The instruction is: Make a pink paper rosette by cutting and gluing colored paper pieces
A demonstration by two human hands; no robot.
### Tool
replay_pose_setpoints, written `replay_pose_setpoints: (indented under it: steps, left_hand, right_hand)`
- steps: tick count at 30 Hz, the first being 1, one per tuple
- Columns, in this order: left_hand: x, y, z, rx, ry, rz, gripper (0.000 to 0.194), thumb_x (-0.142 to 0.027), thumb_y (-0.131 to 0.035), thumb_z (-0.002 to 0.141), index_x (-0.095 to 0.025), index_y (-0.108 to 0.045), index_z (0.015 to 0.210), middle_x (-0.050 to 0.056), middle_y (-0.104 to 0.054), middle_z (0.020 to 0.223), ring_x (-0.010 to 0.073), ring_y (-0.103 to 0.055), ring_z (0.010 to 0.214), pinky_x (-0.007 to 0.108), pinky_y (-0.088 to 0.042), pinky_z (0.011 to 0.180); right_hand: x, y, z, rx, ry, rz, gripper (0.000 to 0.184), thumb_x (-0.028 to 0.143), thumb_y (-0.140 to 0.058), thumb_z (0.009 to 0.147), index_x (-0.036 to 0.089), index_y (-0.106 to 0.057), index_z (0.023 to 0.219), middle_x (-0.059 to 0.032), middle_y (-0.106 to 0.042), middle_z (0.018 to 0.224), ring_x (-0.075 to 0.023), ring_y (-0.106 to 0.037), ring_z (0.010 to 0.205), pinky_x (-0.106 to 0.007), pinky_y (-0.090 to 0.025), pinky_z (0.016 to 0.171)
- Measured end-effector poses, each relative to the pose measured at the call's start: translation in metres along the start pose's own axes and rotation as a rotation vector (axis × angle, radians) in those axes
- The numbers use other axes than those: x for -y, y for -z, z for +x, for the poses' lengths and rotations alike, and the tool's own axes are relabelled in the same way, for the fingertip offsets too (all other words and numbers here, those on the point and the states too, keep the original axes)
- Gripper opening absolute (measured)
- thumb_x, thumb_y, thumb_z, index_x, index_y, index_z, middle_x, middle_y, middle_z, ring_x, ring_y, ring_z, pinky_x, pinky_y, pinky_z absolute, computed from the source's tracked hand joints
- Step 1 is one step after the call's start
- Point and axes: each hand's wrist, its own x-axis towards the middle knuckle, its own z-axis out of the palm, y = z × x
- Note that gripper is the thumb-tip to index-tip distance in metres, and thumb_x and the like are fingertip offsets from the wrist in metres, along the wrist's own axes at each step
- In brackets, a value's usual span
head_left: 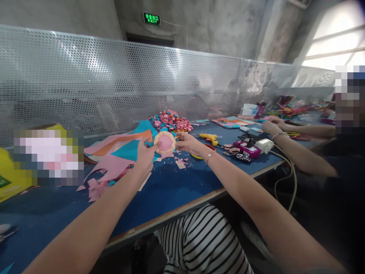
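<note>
A round, flower-like craft piece (165, 142) with a pink centre and a cream scalloped rim is held up over the table, its face towards me. My left hand (146, 153) grips its left edge, thumb in front. At the right edge, the fingers of my right hand (186, 142) are closed on the rim. Blue bits show behind the rim; I cannot tell whether they belong to the piece. Beyond it lies a heap of small pink, blue and orange pieces (171, 121). Pink scraps (180, 163) are scattered below it.
Pink, orange and blue sheets (128, 150) spread to the left, near a yellow bag (11, 171). On the right are a yellow glue gun (209, 137), a purple power strip (247, 148) and a co-worker's hands (273, 127). A perforated metal screen (114, 83) borders the blue table (171, 194).
</note>
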Motion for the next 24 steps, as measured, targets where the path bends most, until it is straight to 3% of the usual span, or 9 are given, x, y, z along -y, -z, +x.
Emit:
replay_pose_setpoints:
  steps: [7,12,16,20,24]
  left_hand:
    - [-0.003,-0.002,-0.001,0.127,-0.002,-0.061,0.058,-0.022,-0.078,0.043,-0.017,-0.051,0.094,-0.006,-0.047,0.068,0.0067,-0.048,0.056,0.020,-0.040,0.051]
    - [-0.002,-0.001,0.003,0.250,-0.048,-0.062,0.051,-0.027,-0.078,0.043,-0.016,-0.052,0.085,-0.002,-0.056,0.075,0.0126,-0.055,0.068,0.027,-0.045,0.065]
    - [0.002,0.002,0.005,0.315,-0.196,0.115,0.041,-0.035,-0.074,0.052,-0.017,-0.055,0.083,0.002,-0.060,0.083,0.0183,-0.057,0.082,0.034,-0.044,0.078]
    - [0.007,0.007,0.010,0.189,-0.439,0.349,0.059,-0.038,-0.075,0.051,-0.020,-0.052,0.103,0.008,-0.053,0.112,0.0250,-0.048,0.108,0.040,-0.040,0.088]
    - [0.003,0.013,0.010,-0.010,-0.787,0.480,0.089,-0.042,-0.075,0.054,-0.019,-0.031,0.128,0.017,-0.038,0.129,0.0300,-0.039,0.118,0.046,-0.038,0.091]
  right_hand:
    - [-0.009,-0.001,0.006,-0.073,0.113,-0.218,0.038,0.016,-0.066,0.057,0.020,-0.045,0.088,0.0028,-0.049,0.083,-0.0086,-0.050,0.069,-0.021,-0.045,0.057]
    - [-0.010,0.003,0.009,-0.109,0.331,-0.534,0.025,0.018,-0.059,0.063,0.018,-0.045,0.083,0.0013,-0.051,0.080,-0.0100,-0.049,0.070,-0.024,-0.043,0.061]
    - [-0.003,0.002,0.002,-0.208,0.587,-0.880,0.017,0.017,-0.052,0.070,0.018,-0.047,0.086,-0.0030,-0.056,0.085,-0.0140,-0.052,0.077,-0.029,-0.045,0.070]
    - [0.005,0.001,-0.005,-0.243,0.868,-1.250,0.015,0.010,-0.044,0.075,0.017,-0.052,0.086,-0.0073,-0.060,0.087,-0.0182,-0.054,0.086,-0.035,-0.042,0.081]
    - [0.006,0.003,-0.008,-0.221,1.031,-1.522,0.019,0.010,-0.041,0.082,0.017,-0.056,0.091,-0.0082,-0.062,0.089,-0.0191,-0.053,0.091,-0.036,-0.041,0.084]
